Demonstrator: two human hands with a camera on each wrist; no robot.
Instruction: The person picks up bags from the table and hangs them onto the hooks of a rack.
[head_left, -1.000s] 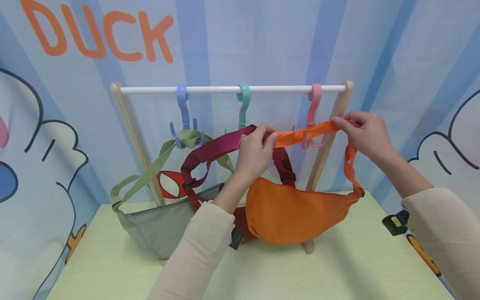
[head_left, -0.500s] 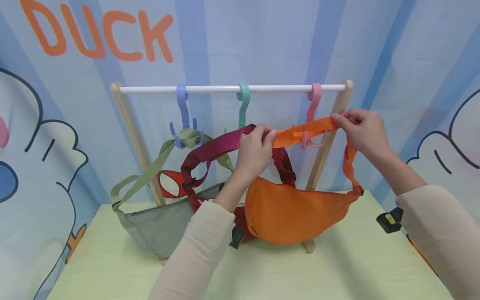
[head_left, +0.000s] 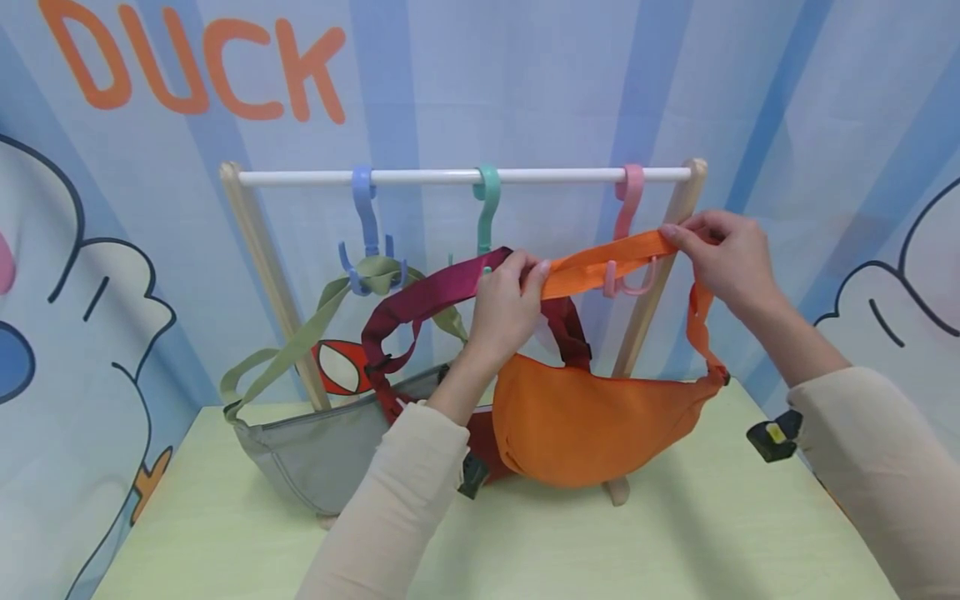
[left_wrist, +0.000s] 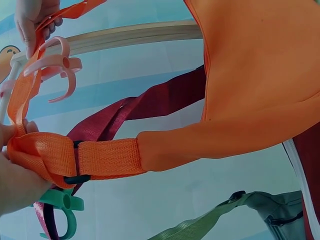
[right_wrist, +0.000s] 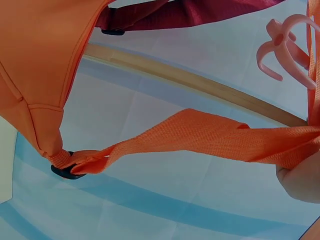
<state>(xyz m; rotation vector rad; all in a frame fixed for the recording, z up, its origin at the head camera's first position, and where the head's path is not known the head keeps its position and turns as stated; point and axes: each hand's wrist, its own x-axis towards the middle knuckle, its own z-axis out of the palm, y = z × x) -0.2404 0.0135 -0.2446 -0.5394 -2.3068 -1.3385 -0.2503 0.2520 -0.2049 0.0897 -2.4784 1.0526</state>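
Note:
An orange waist bag (head_left: 592, 425) hangs from its orange strap, which both hands hold up in front of the rack. My left hand (head_left: 506, 312) pinches the strap near the middle, by the maroon strap (head_left: 442, 289). Farther right and higher, my right hand (head_left: 731, 258) pinches the same orange strap (head_left: 637, 247) between thumb and fingers. The stretch between the hands slants up to the right across the pink hook (head_left: 628, 204), one prong showing in front of it. In the right wrist view a twisted length of orange strap (right_wrist: 190, 132) runs down to a black buckle (right_wrist: 67, 171).
A white rail (head_left: 427, 177) on wooden posts carries the blue hook (head_left: 365, 208), green hook (head_left: 487, 208) and pink hook. A grey-green bag (head_left: 315, 454) hangs from the blue hook. The maroon bag (head_left: 487, 442) is partly hidden behind the orange one. Below lies a pale yellow tabletop (head_left: 570, 550).
My right hand has risen slightly, so the orange strap slants more steeply across the pink hook. My left hand has shifted a touch left, still pinching the strap.

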